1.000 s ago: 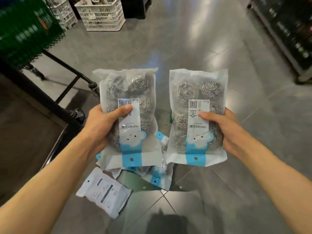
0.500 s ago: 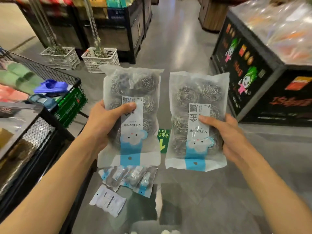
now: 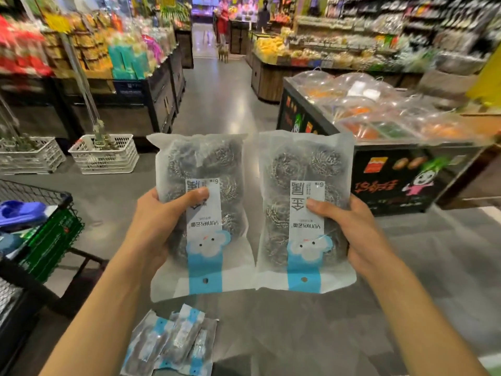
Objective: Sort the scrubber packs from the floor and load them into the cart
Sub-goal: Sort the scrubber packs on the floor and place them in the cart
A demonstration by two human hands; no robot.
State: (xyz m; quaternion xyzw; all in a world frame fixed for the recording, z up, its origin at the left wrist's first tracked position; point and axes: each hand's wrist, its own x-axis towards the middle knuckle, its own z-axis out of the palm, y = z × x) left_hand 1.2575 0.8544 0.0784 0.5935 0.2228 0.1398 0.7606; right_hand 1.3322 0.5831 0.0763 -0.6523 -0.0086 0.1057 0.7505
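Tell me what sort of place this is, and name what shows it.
Most likely a supermarket or grocery store. Stocked display stands line an aisle, a covered food counter stands to the right, and a wire cart sits at the left. Each hand holds a retail scrubber pack.

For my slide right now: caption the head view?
Left hand and right hand each grip a scrubber pack; more packs on floor.

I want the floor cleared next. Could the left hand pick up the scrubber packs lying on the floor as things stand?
Probably not yet: the left hand already grips a scrubber pack, so it is full. The floor packs lie uncovered just below it.
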